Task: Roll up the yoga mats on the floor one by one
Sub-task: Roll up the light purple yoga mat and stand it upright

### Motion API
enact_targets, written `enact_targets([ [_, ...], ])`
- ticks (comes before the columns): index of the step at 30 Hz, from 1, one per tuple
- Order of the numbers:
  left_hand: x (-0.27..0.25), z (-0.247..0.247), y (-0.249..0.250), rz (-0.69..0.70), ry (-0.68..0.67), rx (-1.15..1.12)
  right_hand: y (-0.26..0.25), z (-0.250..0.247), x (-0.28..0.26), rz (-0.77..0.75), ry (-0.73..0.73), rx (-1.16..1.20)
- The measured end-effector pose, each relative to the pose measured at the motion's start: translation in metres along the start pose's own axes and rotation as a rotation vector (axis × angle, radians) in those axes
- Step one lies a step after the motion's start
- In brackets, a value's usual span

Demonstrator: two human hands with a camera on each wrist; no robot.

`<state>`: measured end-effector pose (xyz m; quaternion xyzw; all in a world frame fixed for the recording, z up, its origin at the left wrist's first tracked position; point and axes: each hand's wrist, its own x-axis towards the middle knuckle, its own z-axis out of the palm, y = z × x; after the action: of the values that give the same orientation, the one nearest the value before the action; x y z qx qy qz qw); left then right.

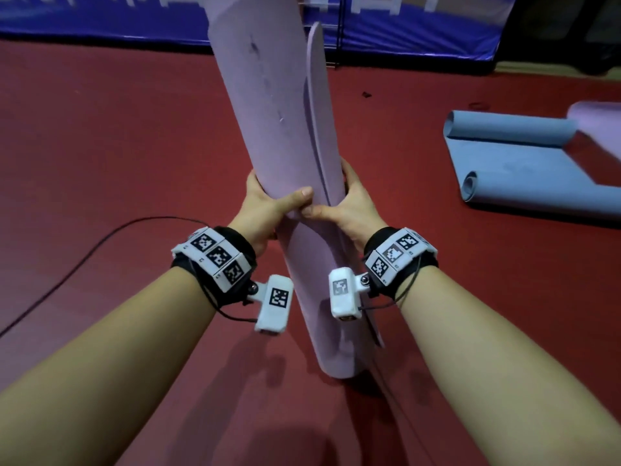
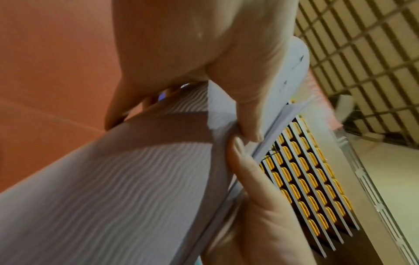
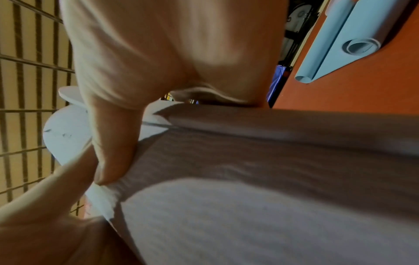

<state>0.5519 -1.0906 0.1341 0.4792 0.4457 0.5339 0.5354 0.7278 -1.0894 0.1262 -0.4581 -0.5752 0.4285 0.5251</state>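
Observation:
A rolled lilac yoga mat stands on end on the red floor, leaning away from me, its loose outer flap hanging off on the right. My left hand grips the roll from the left, thumb across its front. My right hand grips it from the right over the flap's edge, and the two thumbs nearly meet. The left wrist view shows the ribbed mat with both thumbs at its edge. In the right wrist view the mat fills the lower half under my right hand.
A blue yoga mat lies on the floor at right, both ends curled, with another lilac mat beyond it. A black cable runs across the floor at left. A blue barrier lines the far edge.

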Motion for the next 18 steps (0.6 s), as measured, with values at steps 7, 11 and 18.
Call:
enact_targets([
  [7, 0.017, 0.034, 0.026, 0.230, -0.048, 0.074, -0.011, -0.028, 0.018, -0.147, 0.031, 0.010],
  [11, 0.021, 0.046, 0.006, 0.214, -0.092, 0.176, 0.009, -0.042, 0.017, -0.095, 0.012, 0.033],
  [18, 0.020, 0.045, -0.017, 0.132, -0.090, 0.222, 0.043, -0.035, 0.008, -0.007, 0.027, 0.038],
])
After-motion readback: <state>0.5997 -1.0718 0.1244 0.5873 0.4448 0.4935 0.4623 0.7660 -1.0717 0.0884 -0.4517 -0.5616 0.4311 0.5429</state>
